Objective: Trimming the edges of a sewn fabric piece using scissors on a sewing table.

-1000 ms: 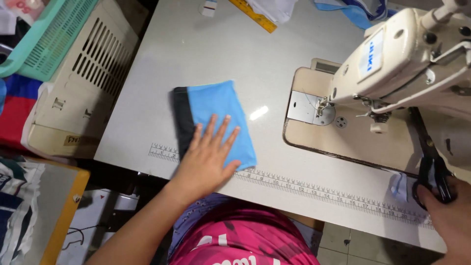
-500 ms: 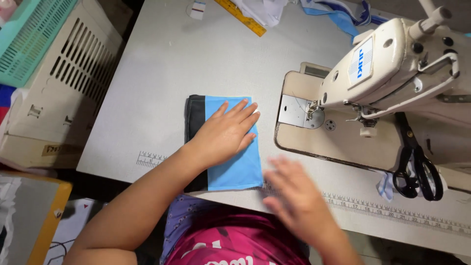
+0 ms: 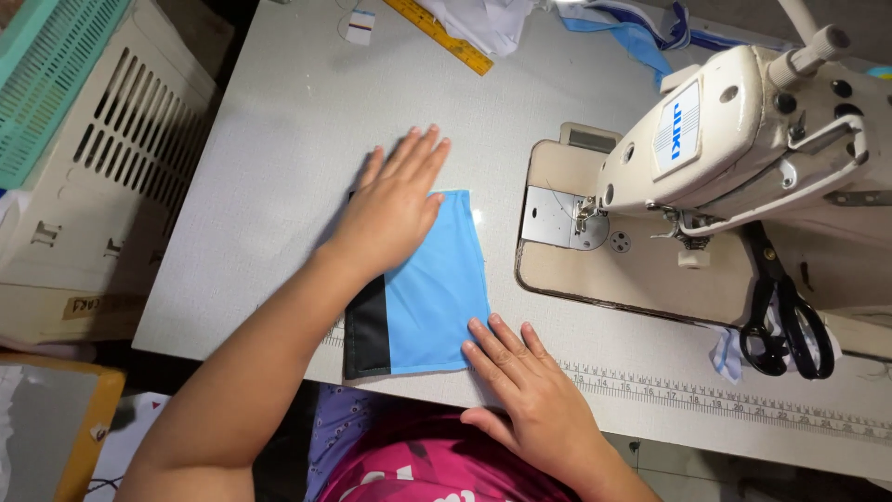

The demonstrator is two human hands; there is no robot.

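Cloth [image 3: 437, 288]: smooth, light blue rectangle with a black band along its left edge; lies flat near the front edge of the table [image 3: 260, 167], just left of the machine bed.
Left hand [image 3: 395, 204]: open, palm down, fingers spread; presses the cloth's upper left part, fingertips reaching past its far edge onto the table.
Right hand [image 3: 525, 390]: open, flat, fingers together; fingertips touch the cloth's lower right corner, the rest on the table edge.
Table: pale grey, finely textured top; printed tape measure [image 3: 706, 395] along the front edge.
Sewing machine [image 3: 734, 139]: cream, rounded metal body on a beige bed; shiny needle plate [image 3: 548, 214].
Scissors [image 3: 785, 316]: black handles, lying on the bed at right.
Ruler [image 3: 437, 33]: yellow, flat, at the far edge.
Basket [image 3: 46, 74]: teal plastic lattice, far left.
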